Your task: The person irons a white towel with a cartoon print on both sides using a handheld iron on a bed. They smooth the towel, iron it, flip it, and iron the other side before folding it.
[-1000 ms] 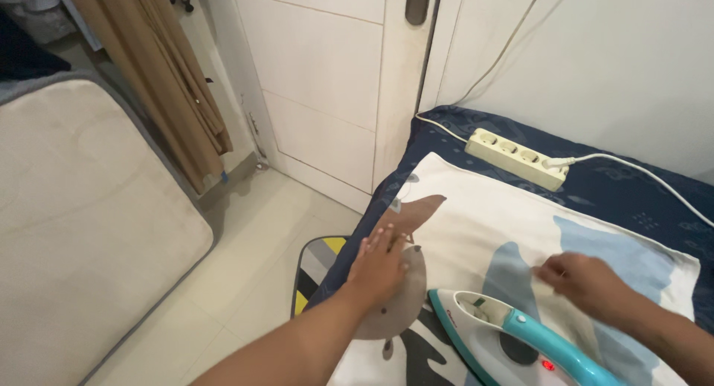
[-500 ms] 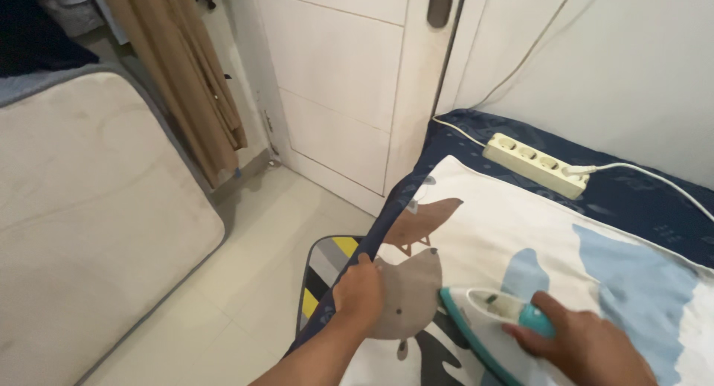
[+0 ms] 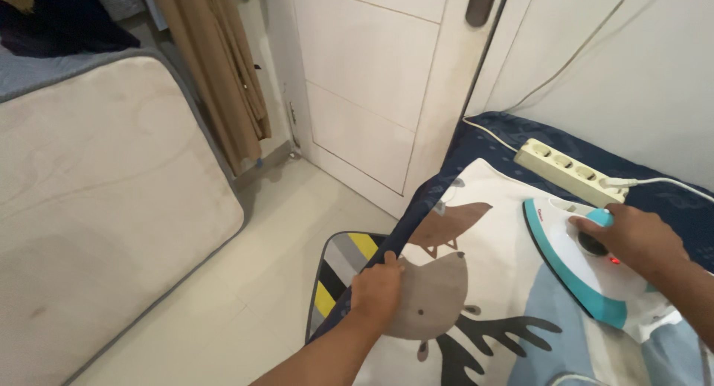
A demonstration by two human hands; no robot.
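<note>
While the left hand (image 3: pixel 378 288) pinches the near edge of the printed cloth (image 3: pixel 491 297) to keep it taut on the bed (image 3: pixel 494 133), the right hand (image 3: pixel 632 237) grips the iron (image 3: pixel 576 263), flat on the cloth beside the power strip (image 3: pixel 569 172).

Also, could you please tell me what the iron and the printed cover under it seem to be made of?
Iron: likely moulded plastic, glossy white and teal, with a slight sheen on the shell. Printed cover: apparently matte woven fabric; it drapes softly where the left hand pinches its edge.
</note>
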